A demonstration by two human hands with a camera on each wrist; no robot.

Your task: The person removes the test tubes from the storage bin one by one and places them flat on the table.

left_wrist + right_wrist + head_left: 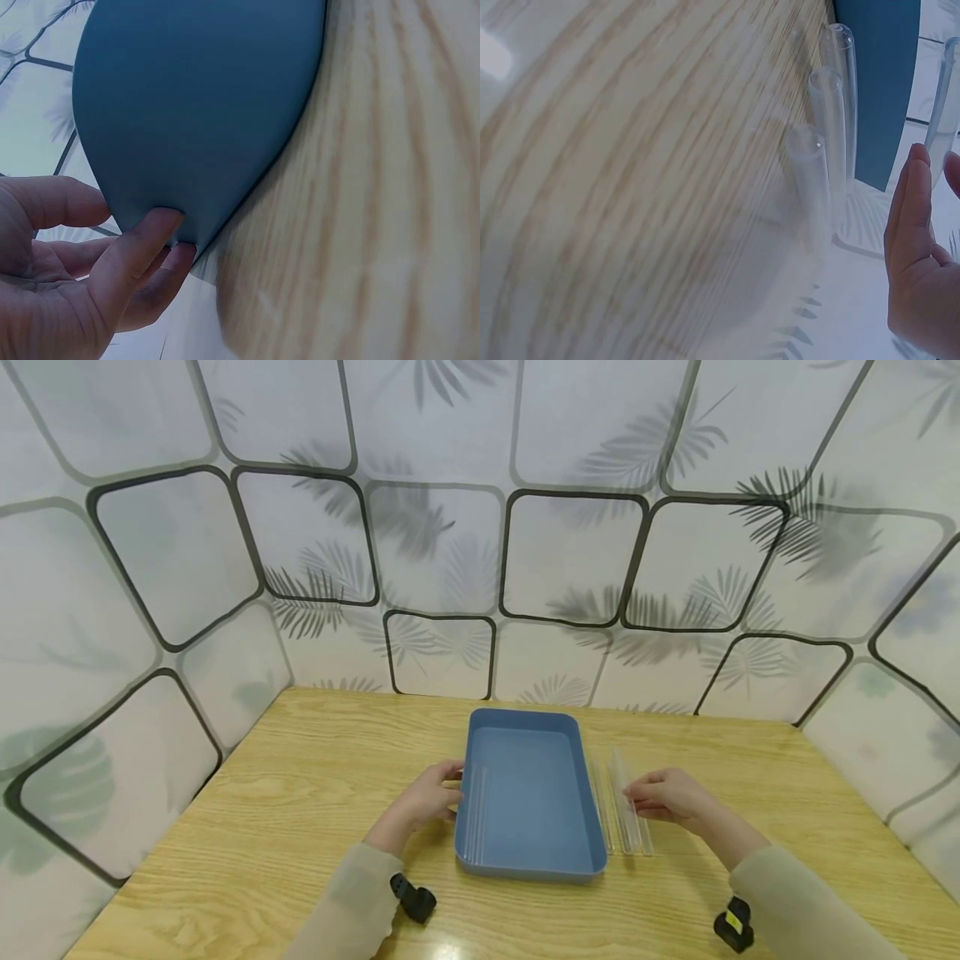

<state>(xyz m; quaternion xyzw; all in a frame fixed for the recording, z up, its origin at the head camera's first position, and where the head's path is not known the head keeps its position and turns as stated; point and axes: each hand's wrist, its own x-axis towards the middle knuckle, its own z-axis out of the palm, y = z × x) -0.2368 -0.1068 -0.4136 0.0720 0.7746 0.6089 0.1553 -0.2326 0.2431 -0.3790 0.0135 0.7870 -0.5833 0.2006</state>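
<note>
A shallow blue tray (525, 793) stands on the table, with several thin clear tubes (475, 827) lying lengthwise along the left side of its floor. My left hand (429, 793) is at the tray's left wall; in the left wrist view its fingertips (166, 217) rest against the wall's outer face, and one finger reaches the rim. To the right of the tray, my right hand (670, 797) pinches a clear tube (943, 97) between thumb and fingers, raised above the table. Three more clear tubes (810, 154) lie side by side beneath it, next to the tray.
The wooden table (300, 777) carries the tray and tubes. Pale fabric walls (435, 552) with dark outlines and leaf prints rise at its back and sides. The tray's right wall (877, 90) runs close beside the loose tubes.
</note>
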